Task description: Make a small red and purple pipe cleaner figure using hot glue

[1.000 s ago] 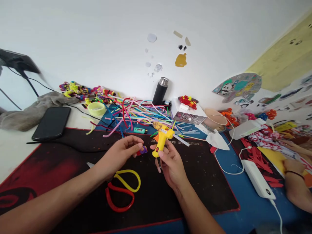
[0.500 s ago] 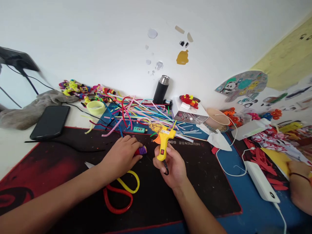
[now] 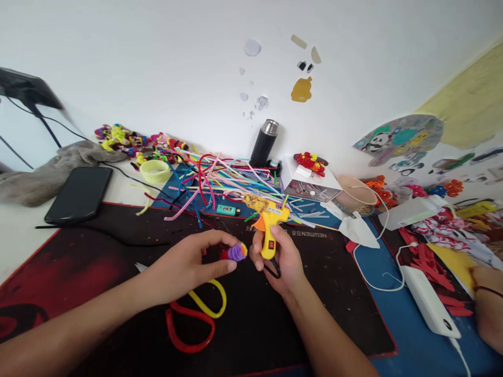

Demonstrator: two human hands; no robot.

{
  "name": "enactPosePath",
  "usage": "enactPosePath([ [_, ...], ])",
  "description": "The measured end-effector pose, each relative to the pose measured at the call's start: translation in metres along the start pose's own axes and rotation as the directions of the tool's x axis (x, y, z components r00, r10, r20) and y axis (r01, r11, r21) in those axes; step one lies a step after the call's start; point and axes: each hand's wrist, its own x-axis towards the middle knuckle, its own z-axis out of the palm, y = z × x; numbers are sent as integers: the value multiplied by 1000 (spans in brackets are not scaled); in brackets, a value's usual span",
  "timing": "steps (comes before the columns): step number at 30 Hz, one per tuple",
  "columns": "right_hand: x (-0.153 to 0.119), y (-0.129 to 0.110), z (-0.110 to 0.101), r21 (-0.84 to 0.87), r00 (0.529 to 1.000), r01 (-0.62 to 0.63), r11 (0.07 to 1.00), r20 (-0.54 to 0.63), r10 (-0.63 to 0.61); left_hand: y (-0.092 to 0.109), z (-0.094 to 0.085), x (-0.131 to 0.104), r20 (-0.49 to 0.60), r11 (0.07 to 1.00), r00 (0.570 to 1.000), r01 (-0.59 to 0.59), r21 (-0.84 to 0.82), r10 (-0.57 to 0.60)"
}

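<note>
My left hand [image 3: 196, 264] pinches a small fuzzy piece [image 3: 237, 252], purple with a yellow-orange end and some red near the fingers. Beside it, my right hand [image 3: 285, 259] is wrapped round the handle of a yellow glue gun [image 3: 270, 238]. The gun's stained nozzle points up and to the left, and its orange trigger shows at the front. Below my left hand lie scissors [image 3: 214, 327] with one red and one yellow handle loop; their blades are mostly hidden under the forearm.
Many coloured pipe cleaners [image 3: 212, 180] lie behind the dark mat [image 3: 334, 298]. Further back are a black flask [image 3: 264, 144] and a white box [image 3: 310, 183]. A phone [image 3: 80, 193] rests at left, a white power bank [image 3: 428, 301] at right, near another person's arm [image 3: 489, 309].
My left hand has turned, lifting the purple piece so that its yellow-orange end shows. The glue gun has shifted slightly right in my right hand. The whole view has moved a little.
</note>
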Motion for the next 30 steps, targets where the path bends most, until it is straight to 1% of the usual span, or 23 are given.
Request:
enactPosePath([
  [1,5,-2,1,-13,1000,9,1000,-5,-9,6,-3,-1,3,993,1000,20,-117,-19],
  [2,9,-2,3,-20,1000,28,999,-12,-28,10,-6,-1,-24,974,999,39,-222,-46],
  [4,20,-1,7,-28,998,65,997,-13,-66,15,-12,0,-83,938,991,66,-340,-100],
  [7,34,8,14,-29,996,81,996,39,-80,17,-17,2,-162,924,980,49,-380,-118],
  [9,42,17,19,-30,994,70,997,85,-67,16,-16,2,-166,920,981,26,-392,-99],
  [11,47,26,22,-28,994,72,997,84,-70,15,-15,2,-159,915,984,6,-404,-76],
  [15,52,36,23,15,998,54,998,23,-54,7,-11,3,-198,937,979,-30,-348,-42],
  [19,53,39,21,22,999,18,1000,-51,-17,-7,-7,0,-232,964,972,-34,-263,-28],
  [20,54,39,21,8,999,11,1000,-53,-11,-10,-6,-1,-221,969,975,-40,-243,-16],
  [22,55,36,23,-24,999,6,1000,-39,-7,-15,-6,-3,-223,978,974,-81,-191,37],
  [24,56,31,28,-52,1000,11,999,2,-11,-17,-9,-5,-219,983,973,-110,-149,76],
  [25,57,27,32,-60,1000,16,998,25,-15,-16,-11,-5,-236,985,968,-119,-128,86],
  [27,58,21,39,-82,996,42,996,83,-36,-14,-18,-4,-309,990,948,-107,-94,74],
  [29,59,17,45,-87,995,67,994,80,-60,-12,-26,-2,-350,996,937,-50,-71,22],
  [30,59,16,46,-92,996,65,994,69,-59,-13,-30,-1,-365,996,931,-49,-76,18],
])
